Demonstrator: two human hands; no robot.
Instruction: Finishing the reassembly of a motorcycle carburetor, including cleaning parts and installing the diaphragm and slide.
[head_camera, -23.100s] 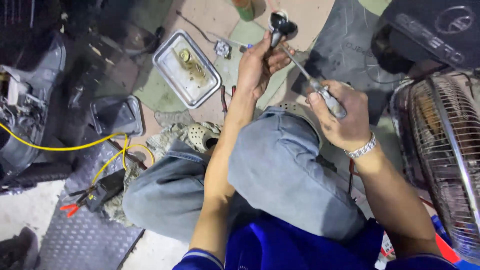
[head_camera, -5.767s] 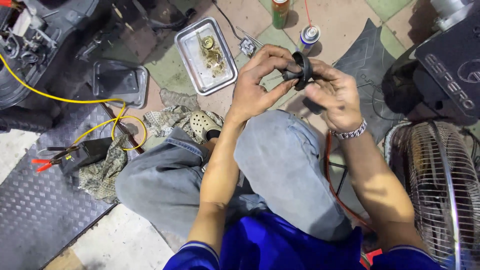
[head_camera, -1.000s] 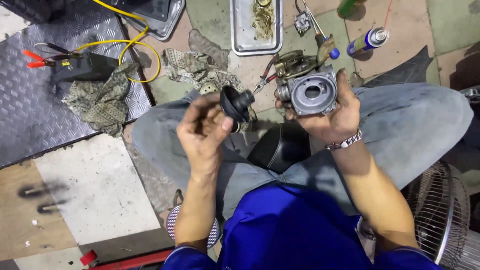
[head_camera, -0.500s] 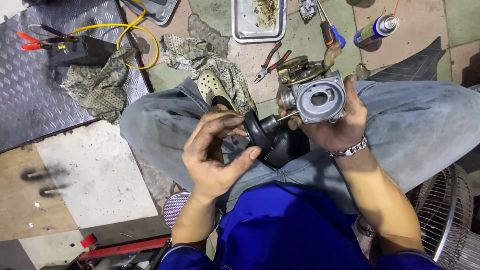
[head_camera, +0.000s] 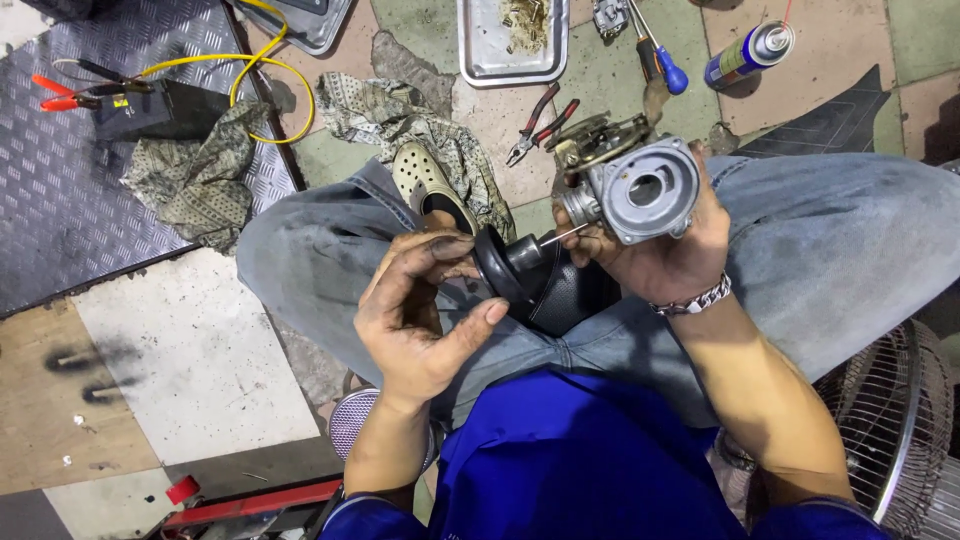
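Head view: a person sits cross-legged on the floor.
Left hand (head_camera: 420, 320): clasps the black rubber diaphragm (head_camera: 505, 265) by its rim, palm up, over the lap.
Right hand (head_camera: 650, 260): wrapped around the grey carburetor body (head_camera: 640, 190), bore facing up, wrist bent.
Needle (head_camera: 560, 237): thin, between the two parts.
Doing it well: probably keep the needle straight and level.
Nearby: pliers (head_camera: 540, 122) on the floor beyond the knees.

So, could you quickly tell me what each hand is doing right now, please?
Left hand: closed on the black rubber diaphragm with its thin needle.
Right hand: closed on the grey metal carburettor body.
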